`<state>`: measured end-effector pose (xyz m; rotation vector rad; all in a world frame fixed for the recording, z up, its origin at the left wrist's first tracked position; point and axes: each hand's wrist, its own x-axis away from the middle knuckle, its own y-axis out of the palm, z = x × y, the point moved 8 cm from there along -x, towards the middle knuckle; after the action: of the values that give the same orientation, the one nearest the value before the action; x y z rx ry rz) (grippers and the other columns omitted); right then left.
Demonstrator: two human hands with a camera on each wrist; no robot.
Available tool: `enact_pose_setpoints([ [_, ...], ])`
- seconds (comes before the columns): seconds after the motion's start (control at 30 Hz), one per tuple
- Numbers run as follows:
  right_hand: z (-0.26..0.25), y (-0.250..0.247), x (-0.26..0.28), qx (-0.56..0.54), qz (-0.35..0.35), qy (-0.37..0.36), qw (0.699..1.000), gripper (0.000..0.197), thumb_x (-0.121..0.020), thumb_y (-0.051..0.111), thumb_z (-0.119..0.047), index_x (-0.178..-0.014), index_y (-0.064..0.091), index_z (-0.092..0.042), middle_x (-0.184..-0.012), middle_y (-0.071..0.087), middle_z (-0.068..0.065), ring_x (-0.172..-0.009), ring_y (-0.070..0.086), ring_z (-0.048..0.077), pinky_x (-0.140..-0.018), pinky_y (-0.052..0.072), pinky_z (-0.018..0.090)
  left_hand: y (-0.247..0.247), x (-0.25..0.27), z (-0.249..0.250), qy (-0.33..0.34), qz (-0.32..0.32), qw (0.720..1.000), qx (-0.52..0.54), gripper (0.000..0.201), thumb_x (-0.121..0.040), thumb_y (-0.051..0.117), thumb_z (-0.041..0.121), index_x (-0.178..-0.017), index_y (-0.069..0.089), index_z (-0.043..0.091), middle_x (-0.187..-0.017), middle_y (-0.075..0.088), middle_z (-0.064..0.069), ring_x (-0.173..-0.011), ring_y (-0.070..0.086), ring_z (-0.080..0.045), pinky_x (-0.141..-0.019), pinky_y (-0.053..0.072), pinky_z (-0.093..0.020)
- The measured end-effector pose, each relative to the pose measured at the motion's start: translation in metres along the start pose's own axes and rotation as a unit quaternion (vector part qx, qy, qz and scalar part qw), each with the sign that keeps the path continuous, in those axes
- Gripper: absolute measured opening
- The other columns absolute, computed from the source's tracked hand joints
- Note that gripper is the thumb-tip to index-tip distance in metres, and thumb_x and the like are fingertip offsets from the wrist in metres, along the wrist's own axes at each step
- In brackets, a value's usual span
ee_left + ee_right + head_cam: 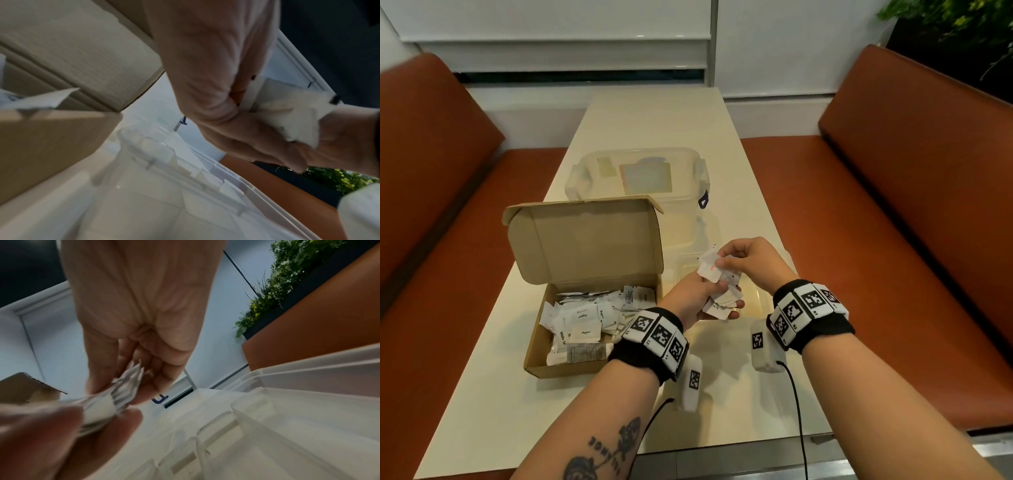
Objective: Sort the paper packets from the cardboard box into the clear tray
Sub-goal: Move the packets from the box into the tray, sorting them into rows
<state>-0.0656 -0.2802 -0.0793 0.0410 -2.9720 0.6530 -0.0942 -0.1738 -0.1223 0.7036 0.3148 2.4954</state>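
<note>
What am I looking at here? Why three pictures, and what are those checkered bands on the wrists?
No machine: a person works with bare hands. The big picture comes from a head camera; the other two come from cameras strapped to each wrist, and the checkered bands belong to those straps. On the table stands an open cardboard box full of paper packets, with a clear tray beside it and a clear lidded tub behind. The left hand holds a bunch of packets above the tray; the right hand pinches one packet from it.
</note>
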Motion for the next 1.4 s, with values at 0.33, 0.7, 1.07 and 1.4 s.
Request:
enact_pose_setpoints([
  [0.33,0.0,-0.013,-0.004,-0.067,0.043,0.02,0.997,0.01,-0.083,0.068,-0.005,-0.078,0.066,-0.014,-0.074,0.068,0.001,-0.057,0.062,0.0,-0.053,0.048,0.011,-0.019,-0.009,-0.007,0.005,0.109,0.993,0.046,0.016,-0.099,0.039,0.006,-0.106,0.051,0.014,-0.092,0.067,-0.017,-0.073,0.068,-0.029,-0.07,0.057,-0.044],
  [0.7,0.013,0.004,-0.007,0.005,0.039,0.071,0.997,0.016,-0.088,0.062,-0.012,-0.076,0.053,-0.017,-0.086,0.067,0.016,-0.073,0.065,0.027,-0.072,0.055,0.038,-0.016,-0.011,-0.002,-0.002,0.11,0.983,0.144,0.05,-0.102,0.031,0.042,-0.125,0.056,0.005,-0.114,0.062,-0.024,-0.077,0.064,-0.032,-0.069,0.055,-0.041],
  [1.07,0.009,0.009,-0.004,0.004,0.011,0.063,0.998,0.018,-0.084,0.067,-0.007,-0.071,0.057,-0.013,-0.069,0.064,0.007,-0.058,0.061,0.018,-0.059,0.055,0.026,-0.021,-0.006,0.001,0.019,0.115,0.986,0.117,0.042,-0.1,0.038,0.026,-0.13,0.051,0.0,-0.107,0.064,-0.021,-0.081,0.064,-0.03,-0.059,0.058,-0.035],
  [1.4,0.008,0.015,0.005,-0.086,-0.029,0.086,0.992,0.014,-0.086,0.062,0.001,-0.079,0.052,-0.005,-0.07,0.065,0.018,-0.047,0.063,0.016,-0.055,0.057,0.032,-0.022,-0.008,-0.01,0.002,0.093,0.989,0.115,0.05,-0.095,0.043,0.05,-0.123,0.06,0.012,-0.107,0.065,-0.013,-0.082,0.063,-0.025,-0.086,0.049,-0.045],
])
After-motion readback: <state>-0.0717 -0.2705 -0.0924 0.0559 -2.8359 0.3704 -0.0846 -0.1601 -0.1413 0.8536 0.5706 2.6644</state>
